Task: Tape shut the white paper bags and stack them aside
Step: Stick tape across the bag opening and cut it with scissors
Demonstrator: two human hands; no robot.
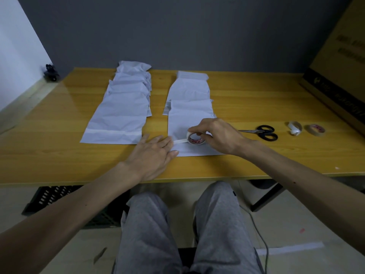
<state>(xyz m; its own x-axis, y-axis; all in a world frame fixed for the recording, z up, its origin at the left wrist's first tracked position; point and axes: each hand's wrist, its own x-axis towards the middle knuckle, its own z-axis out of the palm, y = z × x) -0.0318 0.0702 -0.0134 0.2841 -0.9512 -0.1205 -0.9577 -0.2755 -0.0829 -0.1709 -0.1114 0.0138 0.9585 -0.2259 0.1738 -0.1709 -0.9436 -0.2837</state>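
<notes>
Person seated at a yellow wooden table [256, 155]. White paper bags lie in two overlapping rows running away from the near edge. In the left row [122, 99] the front bag carries a tape band across its near end. In the right row [189, 89] the nearest bag [187, 123] lies under both hands. Left hand [152, 153] is flat with fingers straight, pressing at that bag's left edge where the tape strip [180, 141] begins. Right hand [217, 135] is curled round the tape roll [194, 138], which stands on edge on the bag, a short strip drawn out between the hands. Scissors [260, 131] lie just right of the right hand, two spare rolls [315, 129] further right. Risks: the strip looks slightly slanted, so a drifting roll would lay the band skew. The bag is thin on a glossy top and likely to slide or wrinkle if the pull outweighs the left hand's pressure. A weakly stuck free end could lift. Reaching for the scissors may slacken the tape so it folds onto itself. Whether the bag's mouth is folded over cannot be told.
</notes>
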